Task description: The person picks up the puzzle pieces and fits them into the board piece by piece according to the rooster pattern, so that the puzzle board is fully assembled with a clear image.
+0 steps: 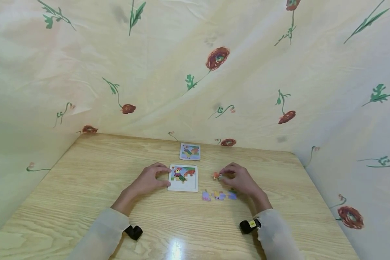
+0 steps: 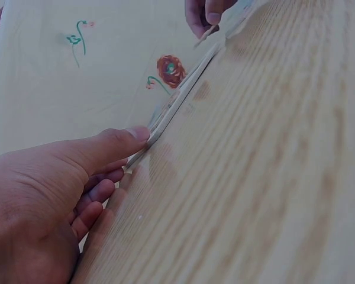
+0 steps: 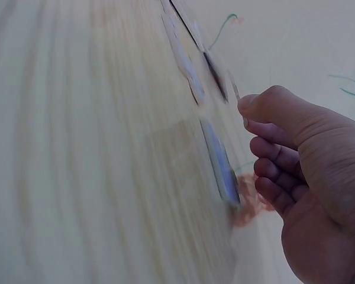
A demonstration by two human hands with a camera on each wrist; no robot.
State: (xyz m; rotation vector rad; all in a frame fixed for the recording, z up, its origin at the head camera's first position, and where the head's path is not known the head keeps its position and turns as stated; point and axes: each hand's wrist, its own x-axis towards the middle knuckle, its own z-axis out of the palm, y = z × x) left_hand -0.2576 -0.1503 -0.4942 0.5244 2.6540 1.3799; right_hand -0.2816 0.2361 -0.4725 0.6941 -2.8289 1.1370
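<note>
Two pale sleeves (image 1: 100, 231) are cut off by the lower edge of the head view, and both wrist views show the work nearly edge-on, so the printed face of the puzzle tray (image 1: 189, 185) cannot be read there. Your right hand (image 1: 241, 179) pinches an orange piece (image 1: 215, 175) between thumb and finger, covering part of it; its full outline cannot be made out. A dark green patch (image 1: 233, 190) beside that hand is partly hidden. The loose pieces (image 1: 206, 196) look blurred in the right wrist view.

You are seated at a pale wood-grain table (image 1: 181, 220) with a patch of glare at your side. Cream cloth (image 1: 155, 65) printed with red flowers and green stems hangs behind it and along both sides. A black camera (image 1: 136, 233) sits at each wrist.

The white-rimmed tray lies on the table between your hands, just in front of a picture card (image 1: 189, 151). Your left hand (image 1: 148, 179) holds its left edge, thumb and fingers spread along it. Its upper part shows a rooster's head, green body and orange patch; much of the lower part is bare white. Purple and yellow loose pieces lie at its near right.
</note>
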